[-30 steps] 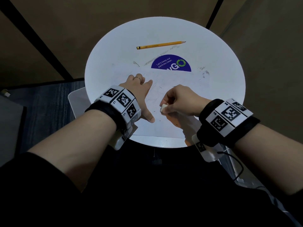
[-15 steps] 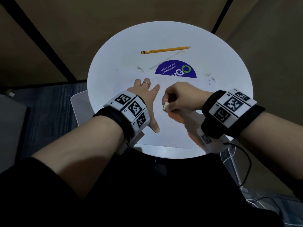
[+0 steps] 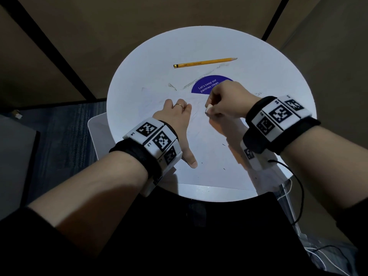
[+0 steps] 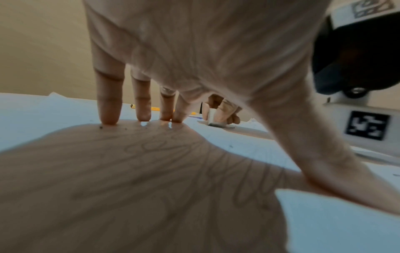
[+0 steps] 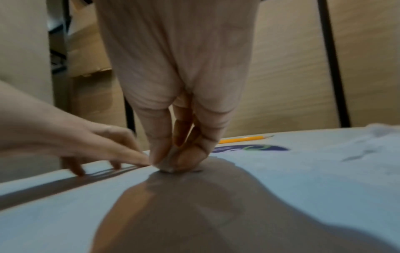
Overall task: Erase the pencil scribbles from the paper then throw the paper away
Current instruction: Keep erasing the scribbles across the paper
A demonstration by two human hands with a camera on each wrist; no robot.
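Bench, round and white, carries the paper from its middle to the near edge. Left hand lies on the paper with straight fingers, grip wide. Right hand pinches the eraser and presses it on the paper. Pencil lies near the far edge.

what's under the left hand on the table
The paper, pinned by the left hand's straight fingers. The left wrist view shows pencil scribbles beneath the palm; from the head view the hand covers them.
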